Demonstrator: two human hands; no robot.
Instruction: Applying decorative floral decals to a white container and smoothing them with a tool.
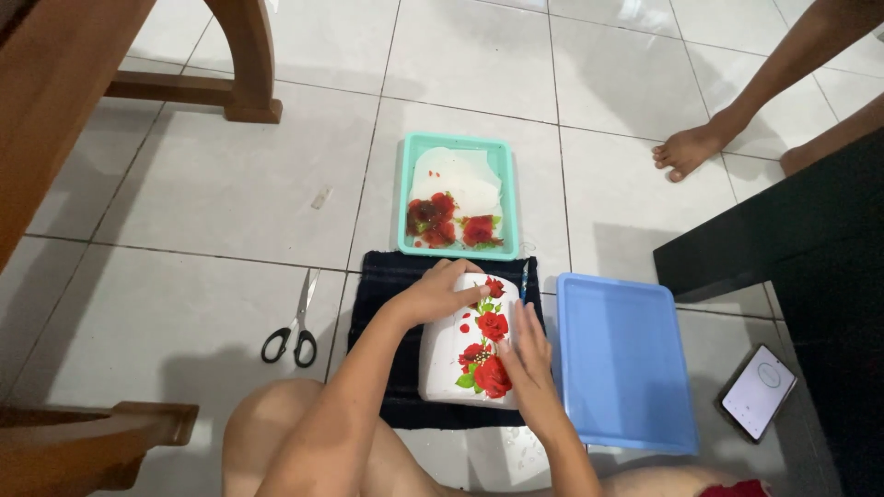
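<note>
Hands pressing rose paper onto a white container

Left hand (444, 291) lies flat, fingers spread, over the far end of the white container (459, 342) lying on a dark cloth (387, 276); right hand (527, 355) rests open-palmed against its right side. Teal tray (458, 144) sits just beyond, blue lid (622, 359) right, scissors (293, 327) left.

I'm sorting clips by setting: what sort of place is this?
Probably a home floor: pale glossy floor tiles, brown wooden furniture legs, and another person's bare foot nearby.
</note>
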